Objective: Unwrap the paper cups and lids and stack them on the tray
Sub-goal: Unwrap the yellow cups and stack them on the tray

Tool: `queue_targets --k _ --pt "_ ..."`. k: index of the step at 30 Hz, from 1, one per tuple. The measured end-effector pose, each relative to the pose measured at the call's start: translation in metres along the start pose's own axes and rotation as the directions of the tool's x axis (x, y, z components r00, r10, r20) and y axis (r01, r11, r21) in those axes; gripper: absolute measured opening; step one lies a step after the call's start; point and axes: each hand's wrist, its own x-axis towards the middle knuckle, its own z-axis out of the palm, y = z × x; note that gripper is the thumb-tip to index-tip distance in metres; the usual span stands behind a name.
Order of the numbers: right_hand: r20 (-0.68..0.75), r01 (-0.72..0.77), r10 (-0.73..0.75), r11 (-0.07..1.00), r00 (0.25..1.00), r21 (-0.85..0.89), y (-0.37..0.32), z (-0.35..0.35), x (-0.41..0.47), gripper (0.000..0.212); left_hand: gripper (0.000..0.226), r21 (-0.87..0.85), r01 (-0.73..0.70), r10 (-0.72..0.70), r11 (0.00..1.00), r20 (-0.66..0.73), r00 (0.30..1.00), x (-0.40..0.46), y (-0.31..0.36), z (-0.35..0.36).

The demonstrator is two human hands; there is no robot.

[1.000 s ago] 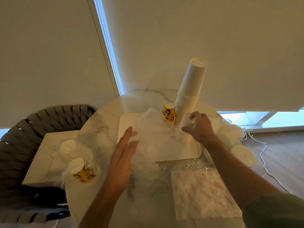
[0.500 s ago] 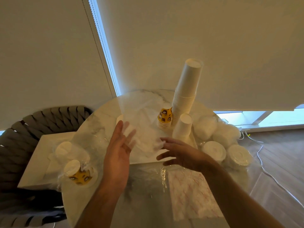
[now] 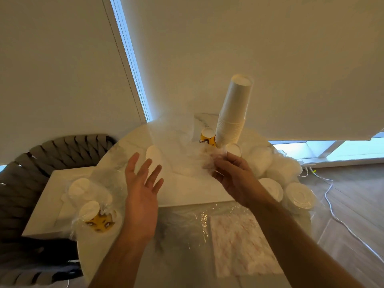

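The head view looks down on a round marble table (image 3: 124,150), and all places here are told from the white tray (image 3: 193,192) that lies in its middle. Left of the tray, a second flat white board (image 3: 43,206) sticks out over a dark woven chair (image 3: 20,175). On the far right part of the tray stands a tall stack of white paper cups (image 3: 232,113), upside down and leaning a little to the right. A clear plastic wrapper (image 3: 174,138) rises above the far side of the tray, thin and blurred. Nearer than the tray lies a pack of napkins with a red pattern (image 3: 239,242) under crinkled film. Right of the tray, several stacks of white lids (image 3: 299,196) sit in plastic. Left of the tray, a bag holds yellow printed cups (image 3: 97,219). The left hand (image 3: 143,190) hovers over the near left edge of the tray, palm up, fingers spread and holding nothing. The right hand (image 3: 234,175) is above the tray's right part and pinches the wrapper's lower end. One yellow cup (image 3: 207,138) and one small white cup (image 3: 233,149) stand at the foot of the tall stack
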Motion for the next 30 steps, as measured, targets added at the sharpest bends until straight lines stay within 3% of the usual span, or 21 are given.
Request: queue_targets --k 4,7,9,12,16,18,22,25,30 --pt "0.109 -0.034 0.035 0.999 0.993 -0.008 -0.026 -0.015 0.0 0.022 0.054 0.053 0.077 -0.073 0.996 -0.084 0.994 0.02 0.007 -0.008" --pt "0.18 -0.027 0.044 0.995 0.983 -0.096 -0.041 -0.023 -0.003 0.021 0.045 0.13 0.202 -0.195 0.971 -0.066 0.979 0.034 0.002 -0.01" --pt "0.211 -0.014 0.042 0.991 0.977 -0.134 -0.049 -0.028 -0.005 0.021 0.043 0.184 0.296 -0.296 0.937 -0.03 0.955 0.039 -0.005 -0.009" --pt "0.247 0.004 0.033 0.989 0.968 -0.15 -0.057 -0.039 -0.007 0.042 0.052 0.225 0.407 -0.425 0.885 0.035 0.905 0.038 -0.016 -0.005" --pt "0.224 0.088 -0.049 0.982 0.973 -0.166 -0.062 -0.052 -0.011 0.028 0.071 0.177 0.544 -0.569 0.82 0.156 0.807 0.032 -0.027 0.002" --pt "0.203 0.134 -0.096 0.974 0.974 -0.185 -0.065 -0.052 -0.016 0.017 0.064 0.173 0.561 -0.586 0.81 0.179 0.79 0.029 -0.026 0.009" --pt "0.154 0.13 -0.092 0.956 0.984 -0.264 -0.07 -0.059 -0.025 0.026 0.045 0.154 0.577 -0.594 0.802 0.307 0.744 0.026 -0.029 0.019" --pt "0.155 0.109 -0.058 0.932 0.986 -0.347 -0.076 -0.072 -0.029 0.038 0.017 0.164 0.489 -0.516 0.857 0.248 0.82 0.026 -0.029 0.024" --pt "0.175 0.065 0.026 0.865 0.984 -0.497 -0.087 -0.092 -0.035 0.065 0.013 0.119 0.309 -0.325 0.944 0.161 0.932 0.031 -0.02 0.016"
